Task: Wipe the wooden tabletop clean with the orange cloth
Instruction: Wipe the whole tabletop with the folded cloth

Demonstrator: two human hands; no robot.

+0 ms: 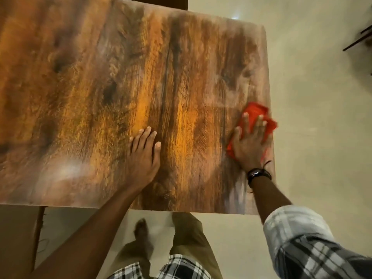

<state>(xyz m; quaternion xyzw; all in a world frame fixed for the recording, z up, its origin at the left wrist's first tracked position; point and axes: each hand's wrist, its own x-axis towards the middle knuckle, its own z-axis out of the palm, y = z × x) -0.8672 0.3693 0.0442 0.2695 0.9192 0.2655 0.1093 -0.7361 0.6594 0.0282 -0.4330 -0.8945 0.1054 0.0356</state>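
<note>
The wooden tabletop (120, 87) fills most of the view, brown and orange with a streaky grain. An orange cloth (256, 112) lies crumpled at the table's right edge, partly hanging past it. My right hand (248, 142) presses flat on the cloth with fingers spread, a dark watch on the wrist. My left hand (143, 156) rests palm down on bare wood near the front middle, fingers together and holding nothing.
Pale floor (322, 117) surrounds the table on the right and front. Dark chair or furniture legs (358, 40) stand at the far right. My legs and one foot (144, 236) are below the table's front edge. A wooden table leg (38, 234) shows at lower left.
</note>
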